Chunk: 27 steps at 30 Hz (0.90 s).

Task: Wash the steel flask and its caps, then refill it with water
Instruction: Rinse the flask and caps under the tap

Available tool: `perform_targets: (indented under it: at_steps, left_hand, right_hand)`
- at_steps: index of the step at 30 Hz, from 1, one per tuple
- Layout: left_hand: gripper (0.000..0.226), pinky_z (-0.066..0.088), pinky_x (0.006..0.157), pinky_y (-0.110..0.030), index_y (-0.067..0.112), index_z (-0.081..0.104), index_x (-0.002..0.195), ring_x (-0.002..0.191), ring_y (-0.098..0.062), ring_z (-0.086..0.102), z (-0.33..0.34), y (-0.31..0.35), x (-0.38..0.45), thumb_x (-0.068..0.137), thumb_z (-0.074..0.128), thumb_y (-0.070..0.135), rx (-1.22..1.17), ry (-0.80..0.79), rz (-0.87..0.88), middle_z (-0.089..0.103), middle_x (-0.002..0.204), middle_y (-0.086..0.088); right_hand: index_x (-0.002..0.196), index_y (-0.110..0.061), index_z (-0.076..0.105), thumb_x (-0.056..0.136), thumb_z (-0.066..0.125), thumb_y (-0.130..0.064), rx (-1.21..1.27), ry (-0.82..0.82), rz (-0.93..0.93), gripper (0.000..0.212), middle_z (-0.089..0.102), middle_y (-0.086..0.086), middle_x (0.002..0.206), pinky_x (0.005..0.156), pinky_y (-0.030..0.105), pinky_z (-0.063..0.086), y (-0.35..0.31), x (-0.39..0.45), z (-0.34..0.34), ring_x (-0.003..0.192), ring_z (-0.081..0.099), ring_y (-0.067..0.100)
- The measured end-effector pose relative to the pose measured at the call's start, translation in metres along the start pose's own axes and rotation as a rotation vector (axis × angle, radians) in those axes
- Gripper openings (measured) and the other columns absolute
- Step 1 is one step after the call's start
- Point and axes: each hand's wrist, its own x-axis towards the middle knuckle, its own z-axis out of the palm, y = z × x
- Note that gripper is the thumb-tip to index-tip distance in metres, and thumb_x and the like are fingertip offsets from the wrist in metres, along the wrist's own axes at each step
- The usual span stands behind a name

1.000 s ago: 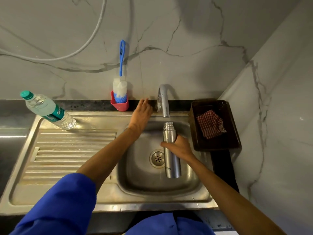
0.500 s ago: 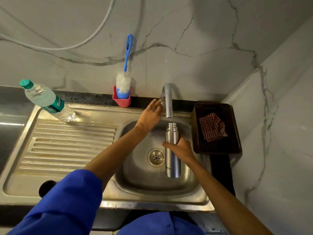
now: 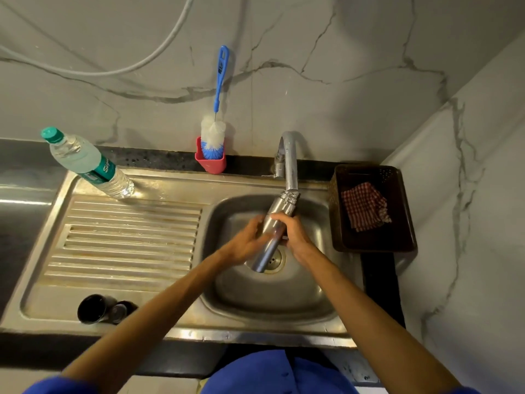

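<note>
Forearms reach in from the bottom edge and meet over the sink basin (image 3: 321,282), where both hands close on the tilted steel flask (image 3: 274,233): the right hand (image 3: 295,236) curls its fingers round the upper body from the right side, while the left hand (image 3: 245,241) wraps the middle of the flask from the left, though motion blur hides exactly how its fingers lie. The flask's threaded mouth sits right under the spout of the tap (image 3: 289,160), its base angled down over the drain (image 3: 274,260), and two dark caps (image 3: 103,308) lie well apart on the near left of the draining board (image 3: 127,237).
</note>
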Motion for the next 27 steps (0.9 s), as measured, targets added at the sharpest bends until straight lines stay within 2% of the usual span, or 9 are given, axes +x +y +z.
perform_targets:
  at_steps: [2, 3, 6, 8, 11, 15, 18, 23, 27]
  left_hand:
    - [0.116, 0.056, 0.1, -0.033, 0.029, 0.019, 0.16, 0.124, -0.013, 0.06, 0.011, -0.019, -0.016, 0.073, 0.092, 0.052, 0.014, -0.022, -0.025, 0.051, 0.145, 0.005]
    - [0.122, 0.057, 0.097, -0.032, 0.027, 0.02, 0.159, 0.12, -0.012, 0.061, 0.016, -0.026, -0.019, 0.066, 0.097, 0.05, 0.06, 0.023, -0.031, 0.053, 0.14, 0.007]
    - [0.101, 0.055, 0.085, -0.03, 0.02, 0.037, 0.146, 0.102, -0.016, 0.065, 0.023, -0.03, -0.022, 0.066, 0.098, 0.036, 0.129, 0.181, -0.049, 0.06, 0.121, 0.006]
    - [0.092, 0.057, 0.084, -0.034, 0.025, 0.042, 0.14, 0.101, -0.018, 0.068, 0.022, -0.032, -0.021, 0.066, 0.096, 0.033, 0.111, 0.163, -0.05, 0.064, 0.118, 0.005]
    - [0.089, 0.059, 0.084, -0.033, 0.032, 0.05, 0.134, 0.102, -0.016, 0.069, 0.016, -0.036, -0.022, 0.055, 0.089, 0.049, 0.073, 0.111, -0.033, 0.066, 0.119, 0.004]
    - [0.083, 0.054, 0.073, -0.018, 0.037, 0.054, 0.13, 0.097, -0.012, 0.069, 0.015, -0.029, -0.022, 0.055, 0.086, 0.053, 0.056, 0.147, -0.012, 0.066, 0.117, 0.004]
    - [0.085, 0.057, 0.063, -0.024, 0.031, 0.049, 0.129, 0.09, -0.012, 0.071, 0.024, -0.023, -0.023, 0.06, 0.098, 0.043, 0.065, 0.167, -0.06, 0.066, 0.112, 0.009]
    - [0.077, 0.061, 0.083, -0.034, 0.029, 0.052, 0.124, 0.094, -0.009, 0.067, 0.023, -0.032, -0.016, 0.062, 0.097, 0.04, 0.038, 0.118, -0.141, 0.067, 0.112, 0.006]
    - [0.088, 0.061, 0.089, -0.035, 0.031, 0.051, 0.139, 0.105, -0.015, 0.069, 0.025, -0.026, -0.017, 0.06, 0.086, 0.052, -0.04, 0.107, -0.106, 0.067, 0.121, 0.002]
  right_hand:
    - [0.124, -0.017, 0.057, 0.074, 0.086, -0.039, -0.022, 0.026, -0.003, 0.062, 0.076, 0.011, 0.107, 0.079, 0.045, 0.065, 0.005, 0.0, 0.008, 0.088, 0.078, 0.025]
    - [0.122, -0.019, 0.056, 0.068, 0.09, -0.042, -0.041, 0.041, -0.026, 0.068, 0.076, 0.008, 0.107, 0.078, 0.043, 0.065, 0.007, -0.003, 0.012, 0.086, 0.078, 0.023]
    - [0.119, -0.016, 0.053, 0.056, 0.095, -0.041, 0.0, 0.078, -0.051, 0.079, 0.075, 0.011, 0.108, 0.082, 0.046, 0.064, 0.011, -0.009, 0.02, 0.092, 0.077, 0.027]
    - [0.124, -0.009, 0.056, 0.057, 0.094, -0.028, 0.112, 0.028, -0.036, 0.08, 0.074, 0.017, 0.109, 0.076, 0.043, 0.064, 0.012, -0.007, 0.018, 0.097, 0.075, 0.035]
    - [0.128, -0.001, 0.06, 0.057, 0.089, -0.017, 0.197, -0.069, 0.027, 0.078, 0.071, 0.017, 0.102, 0.072, 0.041, 0.061, 0.008, -0.008, 0.007, 0.094, 0.072, 0.032]
    - [0.116, -0.012, 0.069, 0.069, 0.091, -0.026, 0.184, 0.085, 0.071, 0.053, 0.076, 0.01, 0.099, 0.078, 0.043, 0.064, 0.003, -0.007, 0.005, 0.09, 0.075, 0.027]
    - [0.11, -0.017, 0.067, 0.068, 0.094, -0.037, 0.111, 0.16, 0.069, 0.054, 0.077, 0.008, 0.1, 0.083, 0.044, 0.064, -0.002, -0.006, 0.005, 0.089, 0.076, 0.024]
    - [0.128, -0.018, 0.048, 0.08, 0.083, -0.022, 0.0, 0.031, -0.004, 0.06, 0.068, 0.014, 0.118, 0.088, 0.05, 0.062, -0.002, -0.008, 0.006, 0.099, 0.072, 0.027]
    - [0.122, -0.021, 0.056, 0.067, 0.093, -0.044, -0.079, 0.161, -0.043, 0.07, 0.073, 0.004, 0.11, 0.085, 0.043, 0.064, -0.006, -0.006, 0.007, 0.092, 0.075, 0.019]
